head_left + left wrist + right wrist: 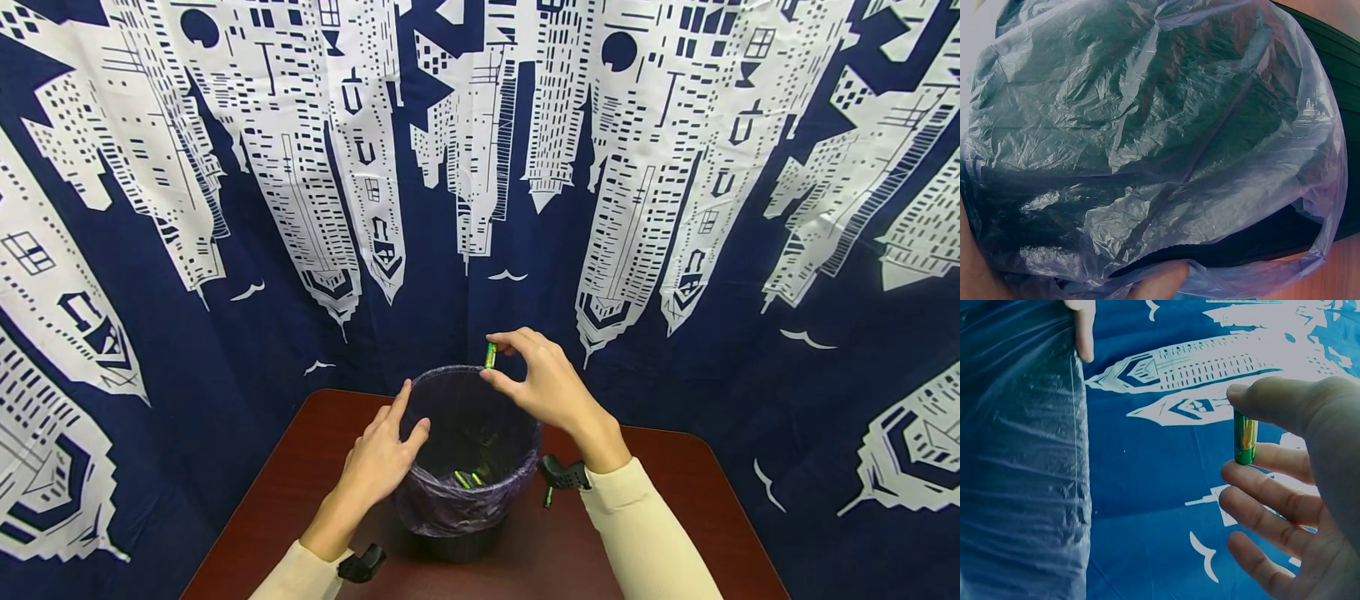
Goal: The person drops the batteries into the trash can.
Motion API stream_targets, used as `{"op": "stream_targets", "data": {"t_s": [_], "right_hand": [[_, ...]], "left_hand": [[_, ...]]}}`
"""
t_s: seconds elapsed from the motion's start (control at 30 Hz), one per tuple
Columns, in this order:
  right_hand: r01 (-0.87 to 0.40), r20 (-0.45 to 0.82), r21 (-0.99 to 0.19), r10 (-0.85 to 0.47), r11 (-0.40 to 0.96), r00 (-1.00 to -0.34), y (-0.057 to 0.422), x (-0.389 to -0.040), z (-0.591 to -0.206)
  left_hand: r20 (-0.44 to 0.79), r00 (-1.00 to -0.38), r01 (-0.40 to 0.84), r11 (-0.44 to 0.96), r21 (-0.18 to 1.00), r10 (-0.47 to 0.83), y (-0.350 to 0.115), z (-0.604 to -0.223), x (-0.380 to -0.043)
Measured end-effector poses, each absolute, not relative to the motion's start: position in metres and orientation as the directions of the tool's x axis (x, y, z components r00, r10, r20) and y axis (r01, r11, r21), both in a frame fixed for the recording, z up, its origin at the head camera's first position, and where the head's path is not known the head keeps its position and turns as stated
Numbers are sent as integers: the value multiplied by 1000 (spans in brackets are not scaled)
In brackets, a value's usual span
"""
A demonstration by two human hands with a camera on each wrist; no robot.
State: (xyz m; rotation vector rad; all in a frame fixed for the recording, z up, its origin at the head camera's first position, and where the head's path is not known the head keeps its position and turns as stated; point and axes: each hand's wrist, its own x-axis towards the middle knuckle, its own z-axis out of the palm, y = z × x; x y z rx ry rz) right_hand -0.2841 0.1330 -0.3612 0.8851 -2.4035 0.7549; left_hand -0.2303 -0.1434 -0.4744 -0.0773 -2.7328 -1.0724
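My right hand [553, 382] pinches a small green and gold battery [491, 356] between thumb and fingertips, above the far right rim of a dark bin. The right wrist view shows that same battery [1245, 439] end-on between thumb and finger, with the other fingers spread apart. A thin translucent purple liner [465, 507] covers the bin and folds over its rim. My left hand [381, 454] rests at the bin's left rim, index finger extended and thumb over the opening. Inside lie green batteries [461, 479], partly lost in shadow.
The bin stands on a reddish-brown table [337, 417]. A green battery-like object [548, 497] shows on the table below my right wrist strap [562, 473]. Behind the table hangs a navy curtain [450, 317] with white city buildings.
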Motion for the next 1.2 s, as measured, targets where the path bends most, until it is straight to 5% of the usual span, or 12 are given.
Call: {"op": "stream_targets", "data": {"t_s": [0.27,0.5,0.77,1.2], "right_hand": [[-671,547,-362,-435,648,-715,121,-290,-361],[-629,515,-389,-408,673,-754,120,-290,-362],[-625,511,-401,-403,670,-759,127,-290,-366],[-627,546,-434,-365,647,-754,147,-290,-381]], "left_hand": [[186,-982,117,724,680,-16,-145,-476,-231],[288,-957,195,732,652,-2,-156,-520,-259],[216,-976,135,740,659,-15,-146,-477,-232],[209,-978,124,735,667,-24,-144,-472,-227]]}}
